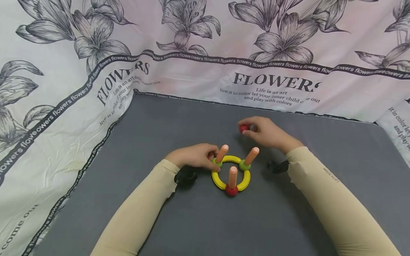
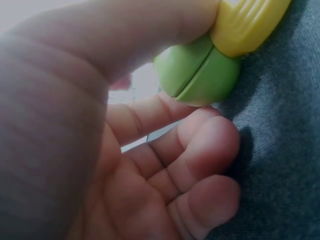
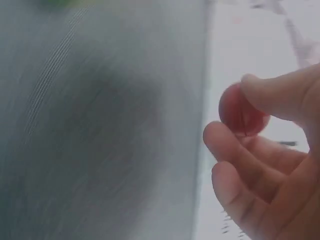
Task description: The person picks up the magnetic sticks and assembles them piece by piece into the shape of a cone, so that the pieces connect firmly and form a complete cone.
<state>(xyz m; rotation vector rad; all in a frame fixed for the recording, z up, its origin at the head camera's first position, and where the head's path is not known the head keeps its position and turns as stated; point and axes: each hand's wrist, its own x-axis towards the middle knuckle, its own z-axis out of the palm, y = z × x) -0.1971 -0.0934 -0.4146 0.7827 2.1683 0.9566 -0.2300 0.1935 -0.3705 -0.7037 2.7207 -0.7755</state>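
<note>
On the grey table lies a yellow ring (image 1: 246,180) joined by two green balls and one red ball (image 1: 231,191). An orange peg (image 1: 233,176) stands up from each ball. My left hand (image 1: 198,156) pinches the left green ball (image 2: 197,75) between thumb and fingers, its other fingers curled beside it. Beyond the ring, my right hand (image 1: 263,131) holds a loose red ball (image 3: 244,110) by thumb and fingertips, above the table. A dark groove runs across this ball in the right wrist view.
The grey tabletop (image 1: 179,121) ends at a white floral sheet (image 1: 198,76) that rises at the back and left. A dark wrist device (image 1: 185,176) sits under the left wrist, another (image 1: 278,166) under the right.
</note>
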